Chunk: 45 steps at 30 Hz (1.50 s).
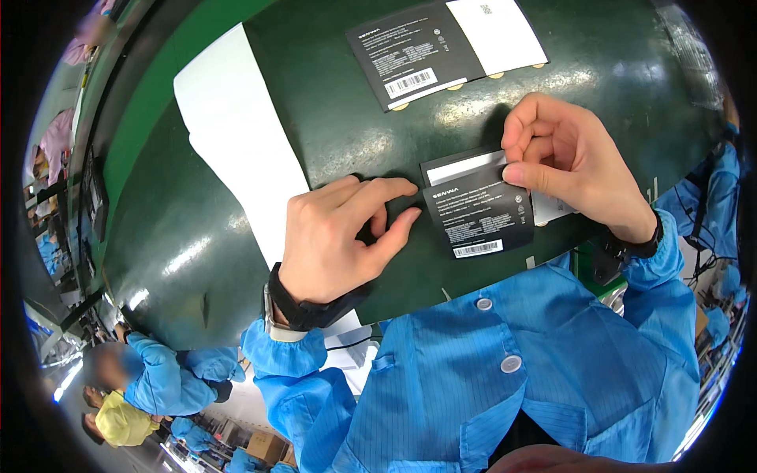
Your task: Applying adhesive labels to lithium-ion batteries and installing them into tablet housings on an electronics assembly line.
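Observation:
A black printed label (481, 213) with a barcode lies slightly tilted on the dark green table near me. Along its top edge a white strip (465, 167) on a black backing shows. My right hand (564, 162) pinches the label's upper right corner between thumb and fingers. Below that hand a pale silvery piece (550, 207) sticks out, mostly hidden. My left hand (335, 236) rests to the left of the label, thumb and index finger apart, holding nothing. Its index fingertip is close to the label's left edge; whether they touch I cannot tell.
Farther off lies another sheet (418, 55), part black and printed, part white, with yellow tabs along its near edge. A long white paper (236, 118) stretches under my left wrist. Clear plastic (694, 55) sits at the far right. A person in blue (169, 378) is at lower left.

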Available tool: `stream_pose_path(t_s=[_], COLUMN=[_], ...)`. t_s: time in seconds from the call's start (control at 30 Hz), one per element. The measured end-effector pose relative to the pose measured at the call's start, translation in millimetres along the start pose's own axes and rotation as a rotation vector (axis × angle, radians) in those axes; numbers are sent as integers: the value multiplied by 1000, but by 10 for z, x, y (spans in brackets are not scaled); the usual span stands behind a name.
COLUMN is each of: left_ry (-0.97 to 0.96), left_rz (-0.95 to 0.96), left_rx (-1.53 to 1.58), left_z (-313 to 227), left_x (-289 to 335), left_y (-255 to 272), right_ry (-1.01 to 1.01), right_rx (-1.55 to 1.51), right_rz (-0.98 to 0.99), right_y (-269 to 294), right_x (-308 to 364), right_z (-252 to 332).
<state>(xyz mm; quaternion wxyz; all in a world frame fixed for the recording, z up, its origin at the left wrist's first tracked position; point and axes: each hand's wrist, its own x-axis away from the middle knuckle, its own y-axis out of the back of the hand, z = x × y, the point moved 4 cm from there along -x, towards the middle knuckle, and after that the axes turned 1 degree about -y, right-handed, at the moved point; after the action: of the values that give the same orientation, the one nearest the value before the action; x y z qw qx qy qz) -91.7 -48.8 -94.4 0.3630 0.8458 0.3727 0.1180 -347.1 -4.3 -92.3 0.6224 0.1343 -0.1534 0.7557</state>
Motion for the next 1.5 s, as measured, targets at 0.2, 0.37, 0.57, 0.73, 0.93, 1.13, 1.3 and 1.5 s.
stream_pose_path(t_s=[0.2, 0.37, 0.57, 0.73, 0.93, 1.13, 1.3, 1.5], left_ry=[2, -62, -174, -188, -193, -208, -240, -246], left_rz=[27, 13, 18, 20, 34, 16, 23, 27], left_rx=[-13, -27, -89, -83, -113, -119, -237, -283], left_z=[0, -23, -102, -100, -131, -163, -184, -195], left_x=[-35, -21, -45, -46, -39, -58, -44, -17], left_y=[-1, 6, -8, -7, -14, -28, -50, -60], right_ry=[162, 122, 107, 112, 119, 125, 137, 152], right_rx=[334, 268, 252, 243, 247, 273, 267, 288], right_rz=[-184, -197, -191, -185, -185, -195, -192, -195], right_y=[1, -28, -19, -24, -19, -6, -11, -20], right_x=[32, 28, 11, -6, 0, 1, -3, -6], right_z=[-22, -30, -31, -32, -22, -28, -23, -10])
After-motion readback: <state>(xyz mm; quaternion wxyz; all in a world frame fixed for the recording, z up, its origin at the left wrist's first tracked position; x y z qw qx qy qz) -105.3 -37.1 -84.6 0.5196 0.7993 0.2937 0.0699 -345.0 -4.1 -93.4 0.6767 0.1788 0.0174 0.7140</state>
